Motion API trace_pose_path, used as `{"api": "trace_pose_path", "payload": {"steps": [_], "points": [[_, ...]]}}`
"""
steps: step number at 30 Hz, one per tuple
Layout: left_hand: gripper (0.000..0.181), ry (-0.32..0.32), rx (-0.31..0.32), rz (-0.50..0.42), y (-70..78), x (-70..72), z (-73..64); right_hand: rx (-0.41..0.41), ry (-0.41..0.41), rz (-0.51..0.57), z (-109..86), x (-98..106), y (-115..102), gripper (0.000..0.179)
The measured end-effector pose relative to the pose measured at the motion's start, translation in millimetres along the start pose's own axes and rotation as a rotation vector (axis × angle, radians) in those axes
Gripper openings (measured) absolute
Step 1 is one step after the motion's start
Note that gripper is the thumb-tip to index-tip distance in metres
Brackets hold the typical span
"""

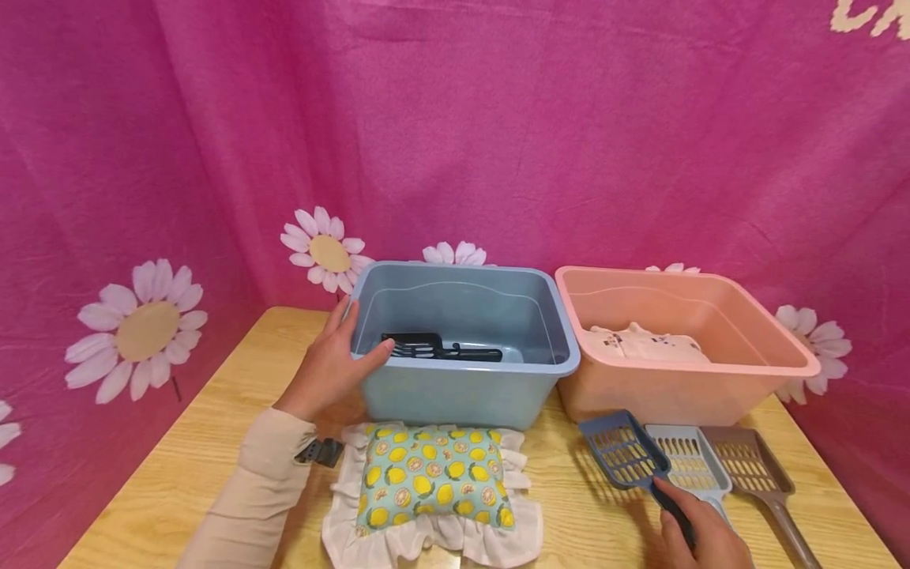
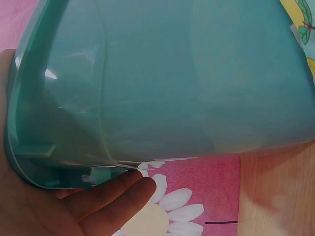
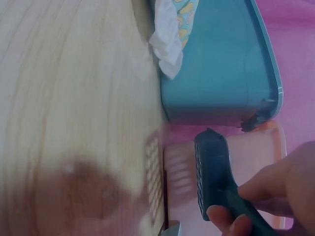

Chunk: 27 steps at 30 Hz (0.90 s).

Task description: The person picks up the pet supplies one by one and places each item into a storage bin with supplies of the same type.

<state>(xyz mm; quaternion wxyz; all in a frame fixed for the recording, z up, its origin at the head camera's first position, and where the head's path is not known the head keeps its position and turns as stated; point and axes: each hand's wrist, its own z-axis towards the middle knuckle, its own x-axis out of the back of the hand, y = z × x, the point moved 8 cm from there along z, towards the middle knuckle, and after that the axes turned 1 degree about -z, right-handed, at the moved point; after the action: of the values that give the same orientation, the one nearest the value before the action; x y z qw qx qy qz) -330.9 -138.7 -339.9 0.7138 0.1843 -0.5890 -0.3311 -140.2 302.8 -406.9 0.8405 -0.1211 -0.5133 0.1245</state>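
My left hand [image 1: 330,367] holds the near left corner of a blue plastic bin [image 1: 455,395], its thumb over the front rim. In the left wrist view its fingers [image 2: 118,201] lie along the bin's outside. Inside that bin rests a black slotted scoop [image 1: 469,353]. My right hand [image 1: 704,529] grips a navy slotted litter scoop [image 1: 626,450] by its handle, raised above the table. The right wrist view shows the scoop's head side-on, with thumb and fingers round the handle. A light grey-blue scoop [image 1: 690,458] and a brown scoop [image 1: 753,466] lie beside it.
A pink bin [image 1: 661,395] holding a pale printed cloth item [image 1: 647,344] stands right of the blue one. In front lies a lemon-print cushion [image 1: 434,478] with white ruffles. A dark strap-like piece [image 1: 321,452] is near my left wrist. A magenta daisy curtain [image 1: 455,142] hangs behind.
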Motion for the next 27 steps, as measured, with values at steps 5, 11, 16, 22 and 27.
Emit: {"api": "trace_pose_path", "payload": {"steps": [5, 11, 16, 22, 27], "points": [[0.098, 0.001, -0.002, -0.007, 0.9, -0.4, 0.7, -0.069, 0.018, -0.015, 1.5, 9, -1, 0.028], [0.097, -0.005, 0.011, -0.009, 0.0, 0.1, -0.7, -0.102, 0.016, -0.022, 1.9, 13, -2, 0.028], [0.096, -0.001, 0.014, -0.006, -1.2, 1.2, -1.8, -0.124, -0.011, -0.027, 3.2, 14, -2, 0.027], [0.096, -0.003, 0.008, -0.005, -0.4, 0.6, -1.0, -0.127, -0.005, -0.018, 4.1, 17, -3, 0.027], [0.096, -0.007, 0.005, -0.013, -0.1, -0.3, -1.2, -0.133, 0.013, -0.010, 3.7, 22, -5, 0.026]]}}
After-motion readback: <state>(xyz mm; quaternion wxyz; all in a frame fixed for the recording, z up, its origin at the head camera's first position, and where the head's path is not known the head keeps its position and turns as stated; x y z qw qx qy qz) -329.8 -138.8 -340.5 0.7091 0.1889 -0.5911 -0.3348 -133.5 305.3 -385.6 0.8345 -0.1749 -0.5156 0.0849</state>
